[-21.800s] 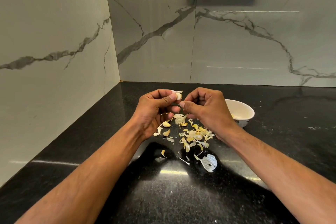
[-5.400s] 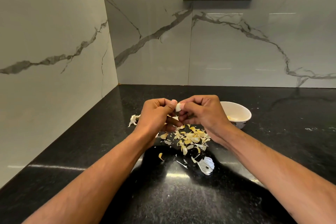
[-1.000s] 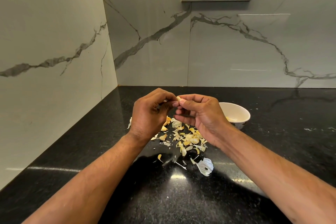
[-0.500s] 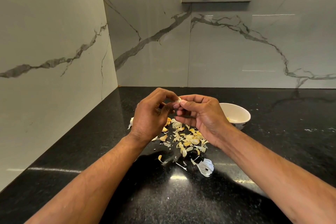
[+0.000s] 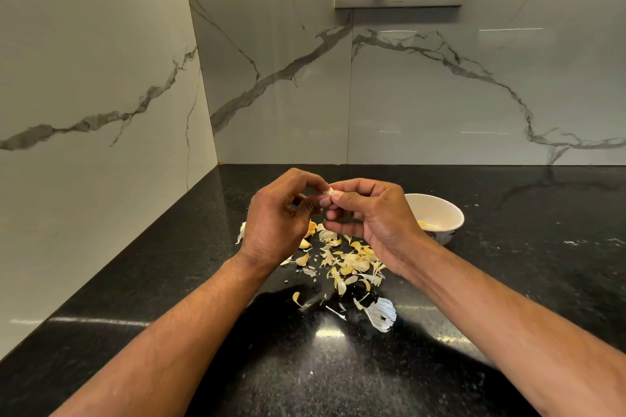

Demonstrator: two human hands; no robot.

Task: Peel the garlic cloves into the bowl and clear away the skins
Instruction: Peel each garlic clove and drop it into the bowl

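Small garlic clove [image 5: 328, 192] mostly hidden between two hands, with other parts of the kitchen scene covered or cut off.

Only a pale tip of the clove shows between the fingertips of the left hand [image 5: 277, 217] and right hand [image 5: 369, 213]; how much skin remains is too small to tell. The right hand covers the near-left rim of the bowl [image 5: 440, 210]. Both forearms run off the bottom edge. The left hand hides part of the skins [image 5: 349, 264] on the tabletop [image 5: 508, 281].

Single view, head-worn, wide-angle. Looks forward and down onto the glossy black speckled stone desk [image 5: 508, 281], close above it. Faces the far grey-veined white marble wall [image 5: 440, 95]; a matching side wall closes the left. Forearms enter from the near edge.
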